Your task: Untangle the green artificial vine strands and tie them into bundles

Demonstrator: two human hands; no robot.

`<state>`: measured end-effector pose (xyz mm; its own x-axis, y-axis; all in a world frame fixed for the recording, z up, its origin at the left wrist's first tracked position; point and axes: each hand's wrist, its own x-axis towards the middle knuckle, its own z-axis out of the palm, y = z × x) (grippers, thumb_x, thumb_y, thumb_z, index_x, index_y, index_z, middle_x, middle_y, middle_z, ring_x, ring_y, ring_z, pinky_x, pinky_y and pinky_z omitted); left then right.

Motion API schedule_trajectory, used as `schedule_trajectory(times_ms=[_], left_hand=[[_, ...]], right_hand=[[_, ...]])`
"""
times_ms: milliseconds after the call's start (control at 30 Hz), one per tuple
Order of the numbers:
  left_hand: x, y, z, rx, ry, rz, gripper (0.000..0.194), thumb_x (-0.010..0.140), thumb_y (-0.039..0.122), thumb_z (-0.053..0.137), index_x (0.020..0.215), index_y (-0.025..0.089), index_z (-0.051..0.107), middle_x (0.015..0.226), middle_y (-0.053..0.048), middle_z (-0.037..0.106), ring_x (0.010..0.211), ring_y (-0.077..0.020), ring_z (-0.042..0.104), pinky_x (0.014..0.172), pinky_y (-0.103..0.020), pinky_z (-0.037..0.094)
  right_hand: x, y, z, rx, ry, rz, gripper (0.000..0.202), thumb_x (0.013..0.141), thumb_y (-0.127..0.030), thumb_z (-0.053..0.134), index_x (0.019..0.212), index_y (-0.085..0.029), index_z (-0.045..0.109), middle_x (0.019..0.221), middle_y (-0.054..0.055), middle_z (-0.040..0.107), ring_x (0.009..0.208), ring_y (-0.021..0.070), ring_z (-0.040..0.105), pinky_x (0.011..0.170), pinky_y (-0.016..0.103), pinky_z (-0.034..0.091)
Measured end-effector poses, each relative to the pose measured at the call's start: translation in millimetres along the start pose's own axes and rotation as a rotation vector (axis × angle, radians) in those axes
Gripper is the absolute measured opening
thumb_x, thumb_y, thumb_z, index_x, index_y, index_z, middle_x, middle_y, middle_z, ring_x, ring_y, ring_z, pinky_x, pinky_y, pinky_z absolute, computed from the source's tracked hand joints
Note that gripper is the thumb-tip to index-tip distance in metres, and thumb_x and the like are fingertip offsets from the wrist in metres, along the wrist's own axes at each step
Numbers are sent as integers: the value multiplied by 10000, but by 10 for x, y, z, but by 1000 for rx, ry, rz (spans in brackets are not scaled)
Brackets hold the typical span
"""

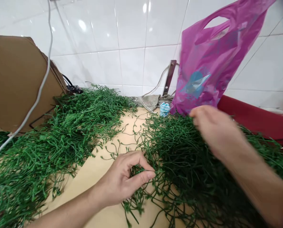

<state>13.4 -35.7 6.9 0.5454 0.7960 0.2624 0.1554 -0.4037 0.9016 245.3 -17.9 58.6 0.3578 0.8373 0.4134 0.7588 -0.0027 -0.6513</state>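
Observation:
My left hand point(128, 179) is in the lower middle, its thumb and index fingertip pinched together. A thin green strand shows at their tips, among loose dark green plastic-looking stems point(141, 202). My right hand point(211, 126) is raised at the right over a large heap of the green stems point(184, 148), near the bottom of a purple plastic bag point(203, 72). Its fingers are curled together and blurred by motion, and anything in them is hidden. The stems have small tufted tips.
Another heap of green stems point(67, 126) spreads along the left on the tan surface point(91, 183). A cardboard box point(17, 82) and a white cable point(40, 91) stand at left. A small cup with blue-white contents point(165, 109), a metal bracket point(170, 77) and a red object point(255, 117) lie at the back.

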Motion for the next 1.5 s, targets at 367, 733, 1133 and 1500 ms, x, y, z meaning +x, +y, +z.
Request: schedule_trajectory(times_ms=[367, 733, 1133, 1500], left_hand=[[102, -284, -95, -408, 218, -182, 133, 947, 349, 613, 983, 235, 671, 906, -3, 588, 864, -148, 526, 817, -254, 427], [144, -218, -51, -354, 160, -103, 159, 882, 327, 698, 863, 172, 667, 866, -7, 615, 807, -129, 528, 743, -232, 415], [160, -169, 35, -355, 83, -170, 245, 899, 377, 646, 816, 160, 567, 731, 16, 530, 700, -125, 466, 688, -259, 378], [102, -117, -91, -293, -230, -134, 156, 909, 290, 630, 833, 164, 580, 741, 21, 499, 688, -119, 432, 644, -257, 339]], right_hand=[[-304, -87, 143, 22, -237, -598, 260, 938, -224, 524, 1167, -213, 646, 1204, 105, 688, 1139, 274, 614, 1028, 462, 460], [-428, -101, 393, 280, -467, -494, 77, 877, -149, 619, 847, -217, 639, 1032, 31, 714, 1021, 188, 623, 952, 365, 480], [-506, -171, 462, -20, -237, -720, 218, 780, -5, 476, 735, -214, 439, 718, -10, 475, 686, 167, 479, 637, 310, 375], [-360, -85, 35, -104, -657, -1046, 358, 776, 112, 427, 890, -202, 555, 846, 6, 592, 776, 179, 551, 736, 320, 430]])
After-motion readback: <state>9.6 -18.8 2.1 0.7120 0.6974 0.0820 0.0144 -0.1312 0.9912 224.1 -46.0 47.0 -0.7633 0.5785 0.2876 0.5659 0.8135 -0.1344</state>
